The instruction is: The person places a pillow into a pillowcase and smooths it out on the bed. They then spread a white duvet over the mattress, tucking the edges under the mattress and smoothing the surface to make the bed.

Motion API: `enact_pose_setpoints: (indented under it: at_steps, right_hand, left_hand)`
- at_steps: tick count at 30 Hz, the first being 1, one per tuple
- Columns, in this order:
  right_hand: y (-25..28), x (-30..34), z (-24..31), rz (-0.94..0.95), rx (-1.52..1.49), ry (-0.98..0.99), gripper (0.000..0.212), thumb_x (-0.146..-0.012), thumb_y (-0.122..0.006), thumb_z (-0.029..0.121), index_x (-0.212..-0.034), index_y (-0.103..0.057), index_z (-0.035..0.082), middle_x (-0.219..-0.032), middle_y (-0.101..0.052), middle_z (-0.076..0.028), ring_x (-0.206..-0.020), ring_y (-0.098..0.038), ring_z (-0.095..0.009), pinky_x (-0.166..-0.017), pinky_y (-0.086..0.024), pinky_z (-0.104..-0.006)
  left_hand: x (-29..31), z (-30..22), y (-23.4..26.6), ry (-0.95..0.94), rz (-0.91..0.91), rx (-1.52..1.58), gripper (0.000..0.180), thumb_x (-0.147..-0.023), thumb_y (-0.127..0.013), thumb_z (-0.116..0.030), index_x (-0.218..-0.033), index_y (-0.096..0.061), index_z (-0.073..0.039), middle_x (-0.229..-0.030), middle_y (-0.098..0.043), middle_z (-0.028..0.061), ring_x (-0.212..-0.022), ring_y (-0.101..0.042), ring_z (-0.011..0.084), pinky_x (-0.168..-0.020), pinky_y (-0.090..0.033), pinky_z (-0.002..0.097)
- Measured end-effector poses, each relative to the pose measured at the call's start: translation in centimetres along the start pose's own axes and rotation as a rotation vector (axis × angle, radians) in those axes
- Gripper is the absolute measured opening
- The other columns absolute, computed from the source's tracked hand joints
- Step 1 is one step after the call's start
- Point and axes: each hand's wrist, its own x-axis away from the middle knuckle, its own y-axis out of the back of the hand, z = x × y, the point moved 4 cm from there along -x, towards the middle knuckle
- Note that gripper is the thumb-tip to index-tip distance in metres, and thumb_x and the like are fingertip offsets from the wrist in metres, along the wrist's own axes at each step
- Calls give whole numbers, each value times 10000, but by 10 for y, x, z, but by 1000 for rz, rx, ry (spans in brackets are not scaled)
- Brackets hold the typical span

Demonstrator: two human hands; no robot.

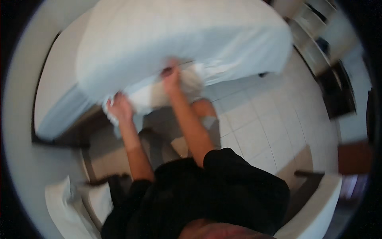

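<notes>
A white bed sheet (179, 38) covers most of the mattress in front of me and hangs down its near side. My left hand (121, 106) is closed on the sheet's bunched lower edge, and some of the cloth dangles below the fingers. Farther right, my right hand (172, 79) is at the near side of the bed, against the hanging cloth. Motion smears its fingers, so their grip is unclear. Under and between the hands, a pale, loose stretch of cloth (149, 95) droops toward my legs.
At the left, the sheet leaves a corner of the mattress (55, 83) bare above a dark bed frame (79, 125). Light tiles (254, 131) cover the floor. White pillows (65, 199) lie at lower left, a pale padded seat (318, 211) at lower right, and shelves (310, 36) at far right.
</notes>
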Motion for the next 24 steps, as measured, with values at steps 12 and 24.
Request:
enact_pose_setpoints:
  at_steps: [12,24]
  right_hand:
    - [-45,7,-24,-75,-80,73,396,-1006,-606,415,-1272,-610,122,-1162,-668,-51,-1107,-608,-212,-938,-520,-400]
    - [-27,4,-19,-153,-12,-31,258,-927,-745,297,-1088,-656,117,-960,-652,24,-899,-625,-127,-833,-508,-295]
  left_hand:
    - [-3,-119,12,-579,-178,-2128,659,-796,-845,-375,-1227,-648,83,-1164,-699,291,-1044,-692,423,-926,-534,479]
    - [-105,-113,62,-41,-50,-1029,689,-883,-644,-279,-1434,-486,103,-1450,-553,263,-1298,-563,389,-1095,-450,489]
